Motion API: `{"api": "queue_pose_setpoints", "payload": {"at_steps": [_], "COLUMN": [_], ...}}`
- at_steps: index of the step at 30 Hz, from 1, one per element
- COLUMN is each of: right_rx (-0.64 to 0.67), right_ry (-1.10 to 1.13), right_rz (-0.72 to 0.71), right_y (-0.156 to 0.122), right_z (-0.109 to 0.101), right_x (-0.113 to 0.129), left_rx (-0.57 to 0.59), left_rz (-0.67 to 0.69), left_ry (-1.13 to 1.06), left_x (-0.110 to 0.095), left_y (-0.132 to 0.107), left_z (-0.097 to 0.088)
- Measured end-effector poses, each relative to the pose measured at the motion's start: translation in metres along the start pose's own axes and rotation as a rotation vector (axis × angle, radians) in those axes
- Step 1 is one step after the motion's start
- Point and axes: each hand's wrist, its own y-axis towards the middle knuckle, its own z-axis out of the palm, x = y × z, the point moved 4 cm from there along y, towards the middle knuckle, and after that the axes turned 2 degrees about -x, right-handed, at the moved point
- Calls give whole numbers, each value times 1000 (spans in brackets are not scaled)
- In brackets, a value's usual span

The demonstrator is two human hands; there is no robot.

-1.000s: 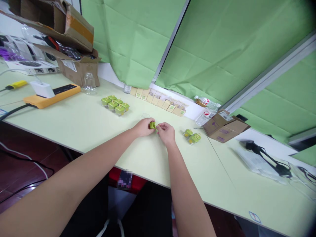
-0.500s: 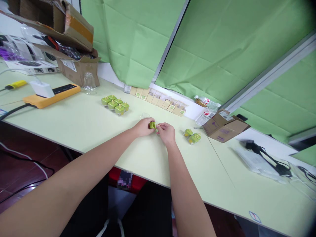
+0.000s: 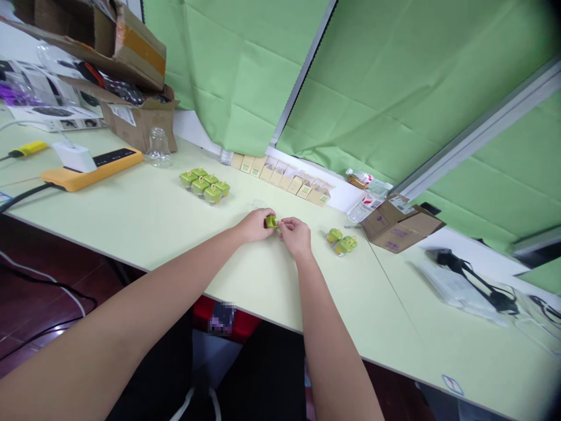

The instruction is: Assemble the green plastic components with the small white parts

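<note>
My left hand (image 3: 255, 225) and my right hand (image 3: 295, 235) meet over the pale green table (image 3: 144, 216), both pinching one small green plastic piece (image 3: 270, 221) between their fingertips. A tidy cluster of several similar green pieces (image 3: 204, 185) stands to the far left of my hands. A few more green pieces (image 3: 341, 241) lie loose to the right of my right hand. A row of small tan boxes (image 3: 280, 176) lines the wall behind.
An orange power strip (image 3: 90, 169) with a white adapter, a clear glass bottle (image 3: 158, 147) and stacked cardboard boxes (image 3: 131, 111) sit at the left. A small cardboard box (image 3: 401, 223) and bagged black cables (image 3: 471, 280) lie at the right. Green curtains hang behind.
</note>
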Motion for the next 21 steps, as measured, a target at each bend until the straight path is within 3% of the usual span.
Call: {"api": "queue_pose_setpoints", "payload": {"at_steps": [21], "right_rx": [22], "right_ry": [-24], "right_rz": [-16], "right_y": [-1], "right_z": [1], "right_x": [1], "left_rx": [-6], "left_rz": [11], "left_ry": [3], "left_x": [0], "left_y": [0], "left_z": [0]}}
